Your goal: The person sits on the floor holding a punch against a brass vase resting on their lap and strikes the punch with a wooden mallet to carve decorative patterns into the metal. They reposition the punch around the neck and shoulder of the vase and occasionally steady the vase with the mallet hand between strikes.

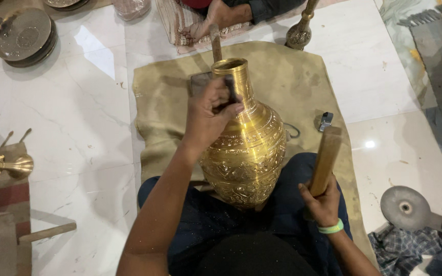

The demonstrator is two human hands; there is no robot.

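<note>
1. The left hand point(208, 115) has its fingers point(229, 108) curled tight around a small dark tool, pressed against the shoulder of the brass vase point(246, 143), just below its neck.
2. The right hand point(323, 202) has its fingers wrapped fully around a wooden mallet handle point(326, 158), held upright just beside the vase and clear of it; a green wristband point(332, 228) sits on that wrist.
3. The vase, engraved in bands, rests tilted on the person's lap, its mouth pointing away, over a tan cloth point(292, 76) spread on the white marble floor point(78, 112).
4. Around it: a small metal clip point(326, 120) on the cloth, stacked metal plates point(24, 37) far left, a grey disc point(405, 208) at right, a brass stand point(300, 31) beyond, and another person's hand point(205, 25) at the top.
</note>
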